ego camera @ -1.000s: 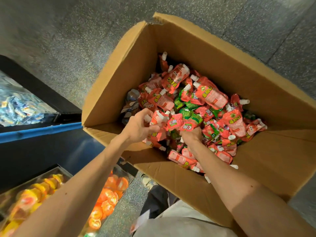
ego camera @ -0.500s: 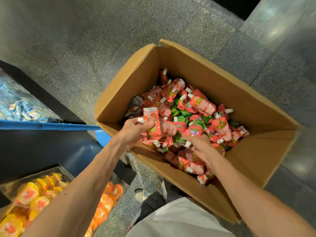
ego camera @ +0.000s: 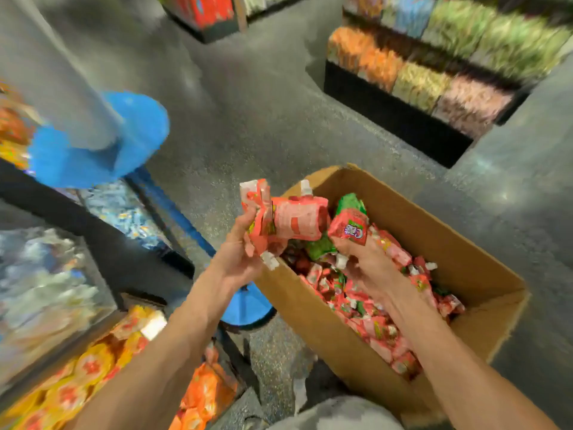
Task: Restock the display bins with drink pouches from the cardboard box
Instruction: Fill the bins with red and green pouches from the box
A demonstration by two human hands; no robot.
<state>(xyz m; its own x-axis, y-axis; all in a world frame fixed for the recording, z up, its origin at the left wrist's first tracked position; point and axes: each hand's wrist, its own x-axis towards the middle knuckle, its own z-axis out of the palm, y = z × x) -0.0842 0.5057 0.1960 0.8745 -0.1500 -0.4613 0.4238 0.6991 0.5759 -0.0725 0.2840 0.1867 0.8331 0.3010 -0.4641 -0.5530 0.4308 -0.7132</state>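
The left hand [ego camera: 237,262] gripped a bundle of red drink pouches [ego camera: 283,220] with fingers and thumb curled round its lower end, and held it above the near left corner of the cardboard box [ego camera: 440,218]. Yellow-green lettering showed on the side of the bundle, but motion blur left it unreadable. The largest pouch in the bundle lay with its long axis roughly across the view. One white spout cap [ego camera: 305,187] stuck up from the bundle's top edge and another [ego camera: 269,261] pointed down beside the palm. The right hand [ego camera: 372,262] was inside the box, its fingers closed round a single red pouch [ego camera: 348,228]. That pouch stood nearly upright and faced the camera, with a purple and white logo whose letters could not be made out. A green pouch [ego camera: 352,203] rose just behind it; whether the same hand held it could not be told. The loose pouches [ego camera: 381,321], mostly red with a few green, filled the box bottom and pointed every way. The box sat on the grey speckled floor [ego camera: 263,125]. To the left stood a display bin [ego camera: 77,377] of orange and yellow packs, their printing blurred. A blue base [ego camera: 102,150] and far shelves [ego camera: 434,76] were also smeared.
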